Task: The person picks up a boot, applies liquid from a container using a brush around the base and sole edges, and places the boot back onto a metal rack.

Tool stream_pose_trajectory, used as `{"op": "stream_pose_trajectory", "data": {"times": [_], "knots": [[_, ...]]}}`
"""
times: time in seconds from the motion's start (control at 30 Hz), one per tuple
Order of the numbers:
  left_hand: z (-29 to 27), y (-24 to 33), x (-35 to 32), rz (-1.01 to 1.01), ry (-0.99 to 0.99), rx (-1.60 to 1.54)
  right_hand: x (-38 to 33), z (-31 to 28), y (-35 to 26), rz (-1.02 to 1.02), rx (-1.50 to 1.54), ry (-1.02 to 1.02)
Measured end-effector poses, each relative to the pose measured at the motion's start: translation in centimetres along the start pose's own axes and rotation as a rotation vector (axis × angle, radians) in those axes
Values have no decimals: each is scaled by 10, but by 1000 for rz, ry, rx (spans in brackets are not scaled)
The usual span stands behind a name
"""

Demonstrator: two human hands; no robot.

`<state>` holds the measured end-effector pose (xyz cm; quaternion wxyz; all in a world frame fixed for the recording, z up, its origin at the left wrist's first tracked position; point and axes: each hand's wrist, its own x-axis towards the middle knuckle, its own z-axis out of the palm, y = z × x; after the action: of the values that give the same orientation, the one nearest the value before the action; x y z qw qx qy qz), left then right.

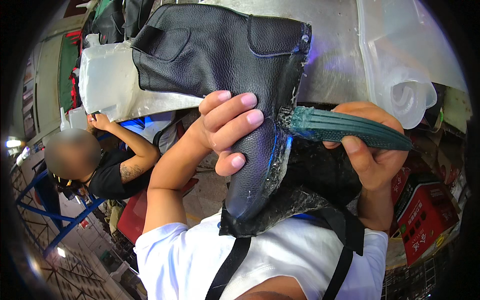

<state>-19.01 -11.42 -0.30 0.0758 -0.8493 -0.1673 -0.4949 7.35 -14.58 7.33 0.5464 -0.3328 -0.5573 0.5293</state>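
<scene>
A black grained leather boot (pixel 215 50) lies on its side, its shaft at the top and its rounded toe pointing down toward my chest. My left hand (pixel 227 127) is wrapped round the boot at the instep, fingers pressed on the leather. The bottom edge of the boot faces right and looks glossy and wet. My right hand (pixel 370 150) pinches a dark green ribbed rubber sole (pixel 350 129) between thumb and fingers. One end of the sole meets the boot's bottom near its middle; the other end sticks out to the right.
A metal worktop (pixel 335 75) lies beyond the boot, with a translucent plastic container (pixel 405 50) at right and a whitish block (pixel 107 75) at left. A black apron (pixel 320 185) covers my lap. A red box (pixel 425 215) stands at lower right. Another person (pixel 120 165) sits at left.
</scene>
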Motion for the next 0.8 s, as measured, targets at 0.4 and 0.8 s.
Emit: {"op": "stream_pose_trajectory", "data": {"times": [0.4, 0.8], "knots": [[-14, -4, 8, 9, -134, -69, 1, -11, 11, 11, -295, 21], [14, 0, -3, -2, 116, -20, 13, 9, 16, 138, -232, 415]]}}
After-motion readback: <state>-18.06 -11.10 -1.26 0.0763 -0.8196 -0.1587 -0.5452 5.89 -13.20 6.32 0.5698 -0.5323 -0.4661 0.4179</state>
